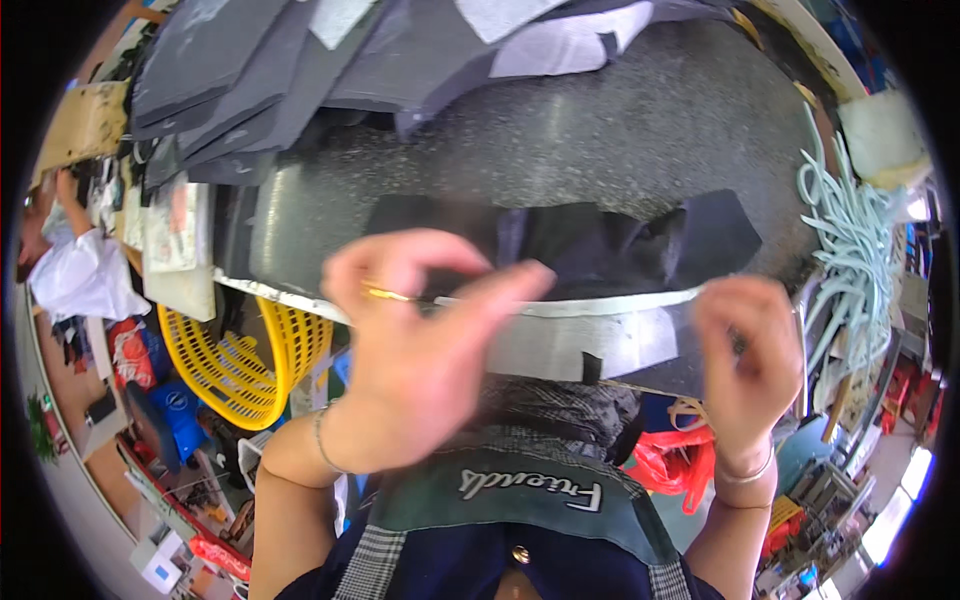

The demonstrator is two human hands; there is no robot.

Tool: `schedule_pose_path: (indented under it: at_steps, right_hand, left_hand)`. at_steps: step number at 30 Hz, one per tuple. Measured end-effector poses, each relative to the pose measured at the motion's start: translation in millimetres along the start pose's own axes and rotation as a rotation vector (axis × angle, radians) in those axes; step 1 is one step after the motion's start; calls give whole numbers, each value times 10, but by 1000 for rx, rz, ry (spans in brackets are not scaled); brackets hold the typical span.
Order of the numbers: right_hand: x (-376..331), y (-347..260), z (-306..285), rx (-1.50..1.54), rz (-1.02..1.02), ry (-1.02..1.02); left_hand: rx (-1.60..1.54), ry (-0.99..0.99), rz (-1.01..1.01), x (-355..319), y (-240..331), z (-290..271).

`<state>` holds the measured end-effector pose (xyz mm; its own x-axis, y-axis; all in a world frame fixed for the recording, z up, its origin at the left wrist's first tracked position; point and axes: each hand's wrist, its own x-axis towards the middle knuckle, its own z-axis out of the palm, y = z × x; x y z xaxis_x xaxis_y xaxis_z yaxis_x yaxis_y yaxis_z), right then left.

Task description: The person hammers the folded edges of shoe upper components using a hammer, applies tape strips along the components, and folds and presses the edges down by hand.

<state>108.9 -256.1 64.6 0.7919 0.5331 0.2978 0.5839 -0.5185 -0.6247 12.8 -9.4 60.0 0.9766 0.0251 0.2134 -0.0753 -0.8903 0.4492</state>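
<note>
A black fabric piece (585, 245) lies creased on the dark speckled tabletop. Along its near side runs a narrow white strip (600, 303), curving slightly. My left hand (415, 345) hovers over the strip's left part, thumb and forefinger spread, a gold ring on one finger; motion softens its outline. At the strip's right end, the blurred fingers of my right hand (745, 345) are curled and closed on it. Nearer me sits a smooth light grey band (540, 345) with a small dark rectangle on it.
Dark grey cut panels (270, 75) overlap at the far left, with whitish pieces (575, 45) on top. Pale blue-green strips (850, 240) hang in a bundle at right. A yellow plastic basket (225, 365) stands below the table's left edge. A red bag (680, 465) is near my right forearm.
</note>
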Motion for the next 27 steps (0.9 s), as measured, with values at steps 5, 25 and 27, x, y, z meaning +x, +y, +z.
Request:
schedule_pose_path:
  at_steps: [5,25,27]
  right_hand:
    - [-13,378,-74,-1,269,-73]
    - [136,261,-369,72,280,-233]
    - [136,286,-359,15,303,-222]
  left_hand:
    - [-131,-125,202,-10,318,547]
    - [39,-131,235,2,326,681]
    - [27,-136,235,3,328,682]
